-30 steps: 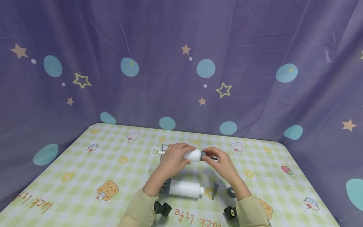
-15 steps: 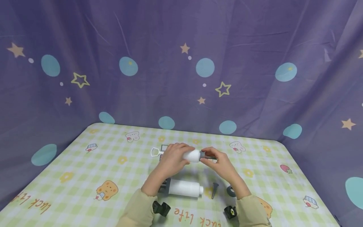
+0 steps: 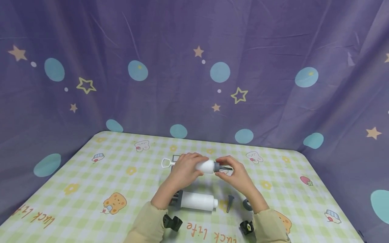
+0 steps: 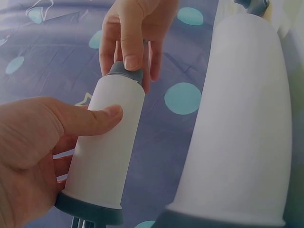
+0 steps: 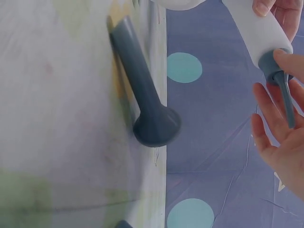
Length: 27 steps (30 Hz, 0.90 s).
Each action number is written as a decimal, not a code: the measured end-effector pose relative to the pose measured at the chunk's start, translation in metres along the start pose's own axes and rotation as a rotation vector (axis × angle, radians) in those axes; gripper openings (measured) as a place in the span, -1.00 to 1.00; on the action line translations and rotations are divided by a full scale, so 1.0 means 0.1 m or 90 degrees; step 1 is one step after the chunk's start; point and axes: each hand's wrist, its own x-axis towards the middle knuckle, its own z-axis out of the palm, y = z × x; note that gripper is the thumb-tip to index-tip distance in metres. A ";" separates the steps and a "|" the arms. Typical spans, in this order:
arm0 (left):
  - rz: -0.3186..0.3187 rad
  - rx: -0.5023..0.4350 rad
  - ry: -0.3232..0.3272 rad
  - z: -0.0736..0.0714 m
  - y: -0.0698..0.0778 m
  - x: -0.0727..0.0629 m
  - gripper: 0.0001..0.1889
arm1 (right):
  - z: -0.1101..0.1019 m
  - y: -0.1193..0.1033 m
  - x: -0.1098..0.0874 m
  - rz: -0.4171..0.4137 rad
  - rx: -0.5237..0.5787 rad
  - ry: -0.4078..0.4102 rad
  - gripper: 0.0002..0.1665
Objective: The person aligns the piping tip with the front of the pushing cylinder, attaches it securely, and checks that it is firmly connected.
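My left hand [image 3: 186,170] grips a white icing syringe [image 3: 206,166] around its barrel [image 4: 104,161], thumb laid along the side in the left wrist view. The syringe is held level above the table, its white loop handle [image 3: 166,163] pointing left. At its right end is a grey tapered nozzle [image 5: 286,102] with a round collar. My right hand [image 3: 237,172] pinches that collar [image 5: 270,64] between thumb and fingers; the other fingers spread below the tip. Whether the nozzle is fully seated cannot be seen.
A second white syringe [image 3: 197,201] lies on the checked tablecloth [image 3: 146,192] nearer the body. To its right lie a loose grey nozzle [image 3: 230,203] and a dark ring [image 3: 247,205], partly behind the right forearm. A purple curtain [image 3: 182,37] hangs behind the table.
My right fingers have shifted around the collar, showing more of the nozzle tip. The left hand and the syringe stay in place.
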 end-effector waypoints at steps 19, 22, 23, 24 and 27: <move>0.015 -0.014 0.004 -0.05 0.03 -0.01 -0.52 | -0.02 0.02 0.00 -0.005 -0.019 -0.009 -0.71; 0.018 -0.008 0.002 -0.05 0.04 -0.01 -0.52 | -0.02 0.03 0.00 0.009 -0.028 -0.015 -0.74; 0.019 -0.005 0.002 -0.04 0.04 -0.01 -0.52 | -0.02 0.03 -0.01 0.011 -0.030 -0.018 -0.75; 0.019 -0.004 0.001 -0.04 0.04 -0.01 -0.52 | -0.02 0.03 -0.01 0.014 -0.032 -0.020 -0.75; 0.020 -0.002 -0.002 -0.04 0.04 -0.02 -0.51 | -0.02 0.04 -0.01 0.014 -0.036 -0.026 -0.75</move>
